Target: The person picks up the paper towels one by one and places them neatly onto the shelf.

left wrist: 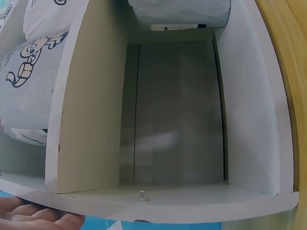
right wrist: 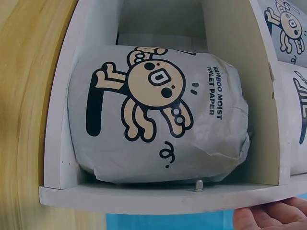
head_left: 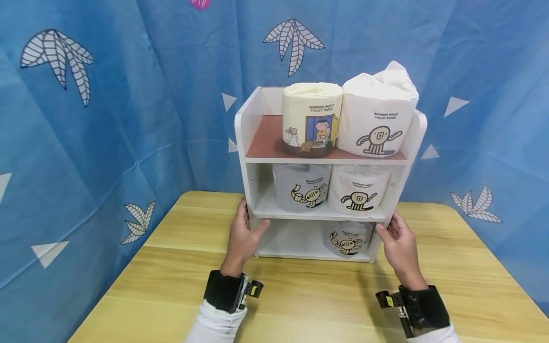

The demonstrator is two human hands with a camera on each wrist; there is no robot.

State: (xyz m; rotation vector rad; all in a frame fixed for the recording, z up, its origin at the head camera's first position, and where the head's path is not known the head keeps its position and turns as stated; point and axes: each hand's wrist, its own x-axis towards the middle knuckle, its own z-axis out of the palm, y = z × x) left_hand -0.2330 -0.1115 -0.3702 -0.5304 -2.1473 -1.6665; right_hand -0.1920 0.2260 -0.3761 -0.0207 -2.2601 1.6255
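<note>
A small white three-tier shelf (head_left: 296, 238) stands on the table with wrapped toilet paper rolls in it. My left hand (head_left: 243, 239) holds its left side panel low down, thumb toward the front, fingers on the outer face. On the opposite panel my right hand (head_left: 401, 245) holds at about the same height. A yellow roll (head_left: 313, 119) and a white roll (head_left: 377, 116) fill much of the top tier. Below them sit a greyish roll (head_left: 302, 188) and another white roll (head_left: 359, 189). One roll (right wrist: 158, 115) occupies the bottom tier's right side; bare board (left wrist: 177, 115) shows at its left.
The shelf rests on a wooden table (head_left: 300, 300) with light yellow grain. Blue curtain cloth (head_left: 206, 95) with leaf prints hangs behind the table and at its sides. Small metal pegs stick out from the shelf's inner side panels.
</note>
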